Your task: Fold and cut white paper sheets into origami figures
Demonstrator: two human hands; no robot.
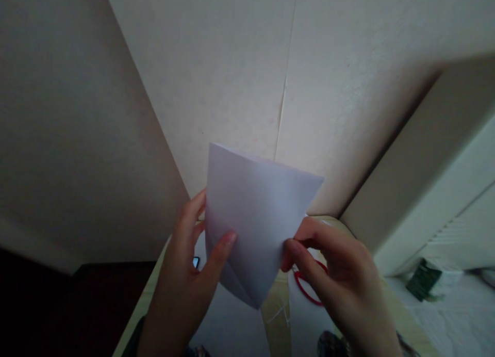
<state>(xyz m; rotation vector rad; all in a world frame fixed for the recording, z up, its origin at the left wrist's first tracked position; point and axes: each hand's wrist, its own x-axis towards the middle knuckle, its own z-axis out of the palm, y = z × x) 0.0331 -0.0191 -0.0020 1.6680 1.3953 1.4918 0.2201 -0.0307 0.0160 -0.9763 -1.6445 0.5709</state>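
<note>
A folded sheet of white paper [255,207] is held up in front of me, above the table. Its lower edge shows a fold and tapers toward a point at the bottom. My left hand [193,264] grips the left side, thumb flat on the near face and fingers behind it. With thumb and forefinger, my right hand [328,269] pinches the right edge. Partly behind my right hand lies a pair of scissors with red handles [305,290]; the blades are hidden.
White sheets [232,321] and thin paper strips [278,314] lie on the light wooden table [279,290]. A small dark object with a bright face [196,262] shows behind my left hand. A pale wall [232,88] rises close behind; a white cabinet-like block [425,166] stands right.
</note>
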